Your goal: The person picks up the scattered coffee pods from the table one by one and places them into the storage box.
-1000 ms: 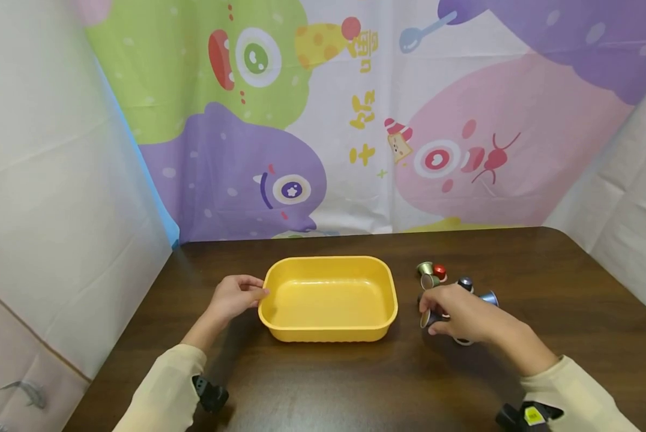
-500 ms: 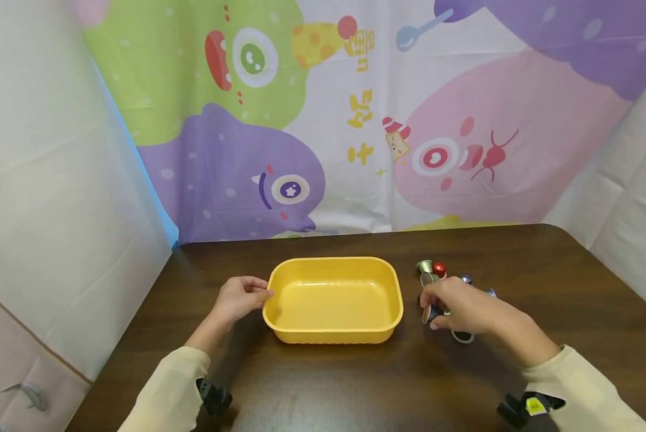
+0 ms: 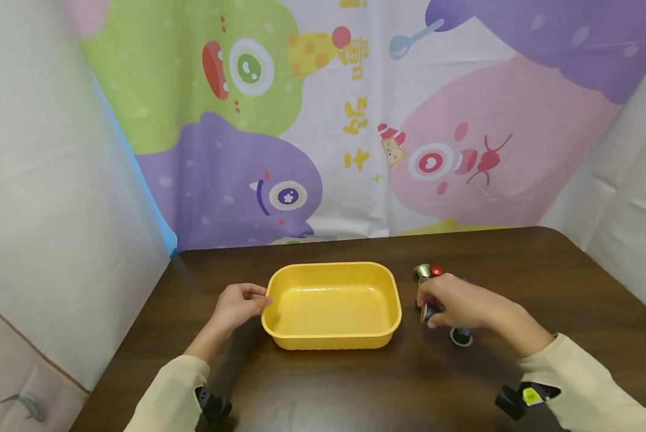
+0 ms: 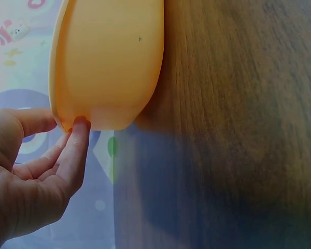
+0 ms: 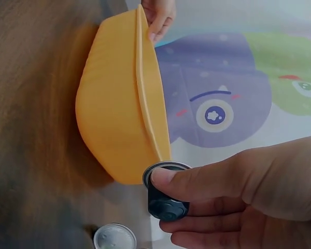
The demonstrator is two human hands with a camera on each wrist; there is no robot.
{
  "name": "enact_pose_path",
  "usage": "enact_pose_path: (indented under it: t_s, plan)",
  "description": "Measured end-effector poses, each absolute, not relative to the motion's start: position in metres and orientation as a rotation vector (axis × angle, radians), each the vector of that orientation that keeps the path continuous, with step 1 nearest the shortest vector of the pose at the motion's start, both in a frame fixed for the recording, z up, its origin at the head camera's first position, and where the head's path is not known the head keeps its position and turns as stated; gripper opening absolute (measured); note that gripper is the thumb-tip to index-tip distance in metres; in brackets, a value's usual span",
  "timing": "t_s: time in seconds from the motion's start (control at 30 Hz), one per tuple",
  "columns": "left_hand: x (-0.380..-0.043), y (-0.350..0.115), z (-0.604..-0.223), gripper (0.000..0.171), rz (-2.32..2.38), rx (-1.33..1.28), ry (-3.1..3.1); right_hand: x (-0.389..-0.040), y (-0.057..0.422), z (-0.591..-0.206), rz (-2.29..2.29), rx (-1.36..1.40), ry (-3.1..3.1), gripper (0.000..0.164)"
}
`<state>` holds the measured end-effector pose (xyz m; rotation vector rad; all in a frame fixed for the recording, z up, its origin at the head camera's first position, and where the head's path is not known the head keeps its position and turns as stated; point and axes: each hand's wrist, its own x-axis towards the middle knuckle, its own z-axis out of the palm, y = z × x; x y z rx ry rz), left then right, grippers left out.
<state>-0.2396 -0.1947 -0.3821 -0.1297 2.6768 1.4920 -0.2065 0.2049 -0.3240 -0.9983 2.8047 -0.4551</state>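
Note:
My left hand pinches the left rim of a yellow plastic basin on the table, thumb inside and fingers outside; the left wrist view shows the same grip on the basin. Nothing lies in the basin. To its right, my right hand holds a dark coffee capsule between thumb and fingers, clear of the basin's wall. Under and behind that hand are more capsules: a green one, a red one and a dark one with a pale rim. The hand covers part of the group.
A dark wooden table bears everything. Behind it hangs a cartoon-printed cloth, with pale cloth walls at both sides. In the right wrist view a capsule lies low on the table.
The basin has slid slightly right with my left hand on it. My right hand, keeping the dark capsule, has shifted a little, uncovering a dark capsule in front and hiding the blue one.

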Motion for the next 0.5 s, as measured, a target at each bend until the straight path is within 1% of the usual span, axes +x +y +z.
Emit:
enact_pose_path:
  t_s: [0.23,0.5]
  plan:
    - [-0.241,-0.193,-0.383,0.026,1.502,-0.15,2.672,-0.212,0.205,-0.319,-0.437,-1.138,2.805,0.025]
    - [-0.24,-0.191,-0.383,0.026,1.509,-0.151,2.665,-0.218,0.2,-0.319,-0.491,-1.164,2.835,0.023]
